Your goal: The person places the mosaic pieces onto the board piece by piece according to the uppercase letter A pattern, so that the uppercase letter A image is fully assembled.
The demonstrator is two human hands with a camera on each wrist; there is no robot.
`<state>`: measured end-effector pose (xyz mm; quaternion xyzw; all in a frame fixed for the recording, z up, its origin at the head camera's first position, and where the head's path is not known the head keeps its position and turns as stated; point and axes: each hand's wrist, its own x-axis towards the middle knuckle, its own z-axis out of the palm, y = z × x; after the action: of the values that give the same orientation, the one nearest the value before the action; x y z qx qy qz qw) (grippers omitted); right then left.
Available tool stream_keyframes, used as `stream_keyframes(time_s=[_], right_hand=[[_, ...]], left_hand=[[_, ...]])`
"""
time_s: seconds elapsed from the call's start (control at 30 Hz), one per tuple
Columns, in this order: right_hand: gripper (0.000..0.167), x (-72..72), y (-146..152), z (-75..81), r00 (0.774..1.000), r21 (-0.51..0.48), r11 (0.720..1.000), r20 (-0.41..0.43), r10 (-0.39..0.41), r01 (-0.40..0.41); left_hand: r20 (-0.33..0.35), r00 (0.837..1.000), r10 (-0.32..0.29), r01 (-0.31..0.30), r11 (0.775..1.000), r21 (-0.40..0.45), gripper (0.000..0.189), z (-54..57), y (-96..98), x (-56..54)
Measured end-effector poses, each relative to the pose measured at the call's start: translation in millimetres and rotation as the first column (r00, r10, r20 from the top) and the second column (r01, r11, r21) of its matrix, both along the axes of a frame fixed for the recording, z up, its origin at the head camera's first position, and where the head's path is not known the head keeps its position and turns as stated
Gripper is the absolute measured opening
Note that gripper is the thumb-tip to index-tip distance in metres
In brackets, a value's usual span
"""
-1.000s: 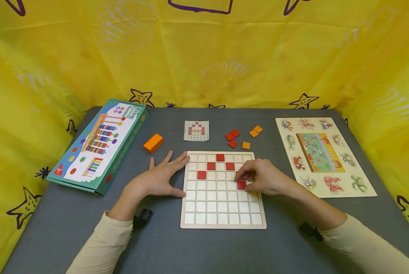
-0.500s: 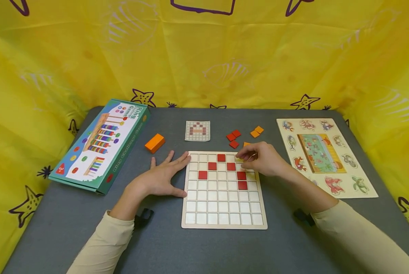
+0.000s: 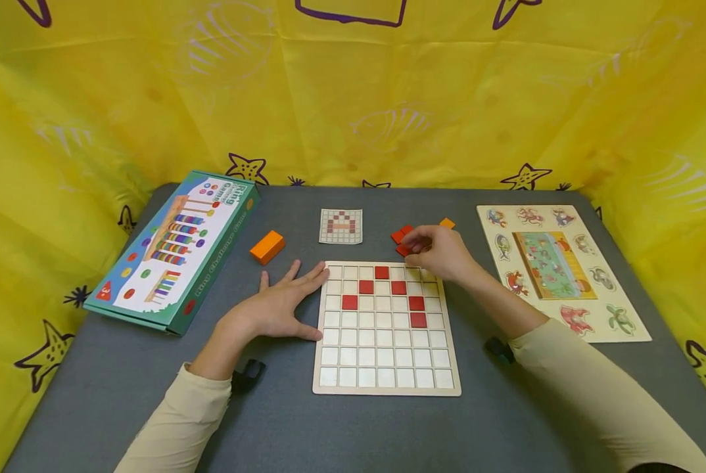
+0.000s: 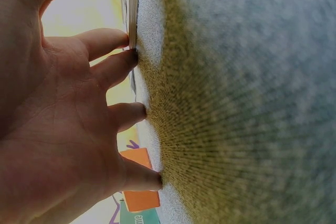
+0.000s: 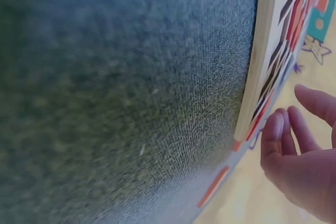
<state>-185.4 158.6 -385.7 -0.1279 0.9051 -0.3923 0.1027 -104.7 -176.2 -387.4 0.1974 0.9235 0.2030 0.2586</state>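
A pale wooden grid board (image 3: 384, 386) lies flat on the grey table, with several red square tiles (image 3: 418, 320) set in its upper cells. Fingers spread wide, my left hand (image 3: 282, 305) rests at the board's left edge; in the left wrist view two fingertips (image 4: 131, 59) meet that edge. My right hand (image 3: 444, 253) reaches past the far right corner, fingertips right at a small group of loose red tiles (image 3: 401, 234). Seen from the right wrist, the thumb (image 5: 312, 100) stands apart from the bent fingers, and nothing shows between them.
Behind the board lies a small pattern card (image 3: 341, 226). An orange block (image 3: 267, 247) sits left of it, beside a green game box (image 3: 181, 256). Part of an orange tile (image 3: 447, 223) shows behind the right hand. A sea-animal puzzle board (image 3: 610, 322) lies at right.
The right hand has left the red tile at the board's right side, now fully visible in its cell, and moved away to the loose tiles. The left hand has stayed put.
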Motion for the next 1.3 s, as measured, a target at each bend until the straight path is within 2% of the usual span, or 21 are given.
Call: stream_keyframes(time_s=[0.8, 1.13, 1.3], right_hand=[[0.029, -16.8, -9.3, -11.1, 0.999, 0.095, 0.995, -0.032, -0.023, 0.025], [0.033, -17.2, -11.9, -9.5, 0.999, 0.118, 0.992, -0.027, -0.031, 0.034], [0.036, -16.6, -11.1, -7.8, 1.0, 0.094, 0.995, -0.01, -0.025, 0.026]], left_hand=[[0.0, 1.0, -0.002, 0.002, 1.0, -0.007, 0.116, 0.2, 0.1, 0.6], [0.009, 1.0, 0.004, -0.004, 1.0, -0.006, 0.116, -1.6, -0.6, -0.6], [0.007, 1.0, 0.003, -0.003, 1.0, -0.004, 0.116, -1.9, -1.0, -0.7]])
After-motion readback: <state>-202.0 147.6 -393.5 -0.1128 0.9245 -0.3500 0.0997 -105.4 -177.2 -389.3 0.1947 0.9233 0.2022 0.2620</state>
